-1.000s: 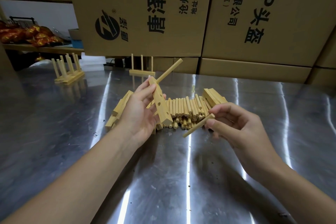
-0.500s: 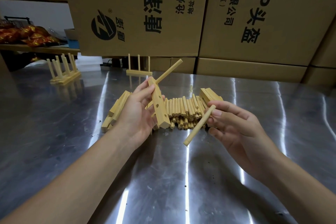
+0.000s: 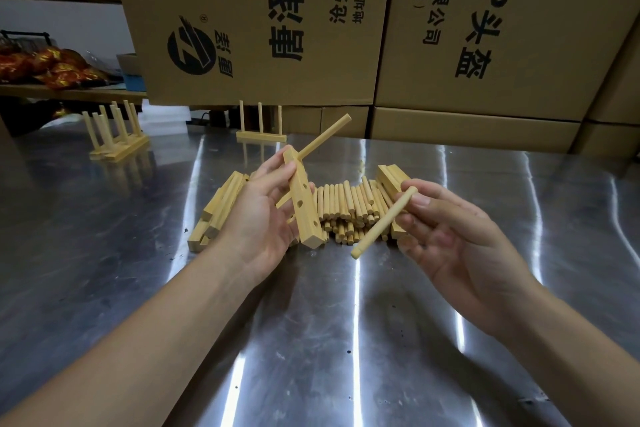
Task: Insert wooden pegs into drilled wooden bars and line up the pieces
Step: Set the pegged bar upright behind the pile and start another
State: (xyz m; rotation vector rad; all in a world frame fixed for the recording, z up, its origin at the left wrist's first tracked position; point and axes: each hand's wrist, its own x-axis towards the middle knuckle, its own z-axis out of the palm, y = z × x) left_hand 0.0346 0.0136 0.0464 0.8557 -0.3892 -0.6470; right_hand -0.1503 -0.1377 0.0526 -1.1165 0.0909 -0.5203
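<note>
Peg pile (image 3: 346,208), cardboard boxes (image 3: 259,28) behind; left grip (image 3: 258,215) grasps drilled bar (image 3: 304,208), right grip (image 3: 450,236) pinches loose peg (image 3: 381,224).

A pale, square-edged wooden bar (image 3: 304,204) with three open drilled holes is held tilted in the left hand (image 3: 263,215). One round wooden peg (image 3: 325,137) is seated in its top hole and slants up to the right. The right hand (image 3: 450,239) pinches a second, loose peg (image 3: 382,222), which slants near the bar. Behind them on the worktop (image 3: 311,322) lie a heap of pegs (image 3: 346,208) and stacked bars (image 3: 221,204).

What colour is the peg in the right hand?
The peg is plain pale tan wood, seen best in the head view.
</note>
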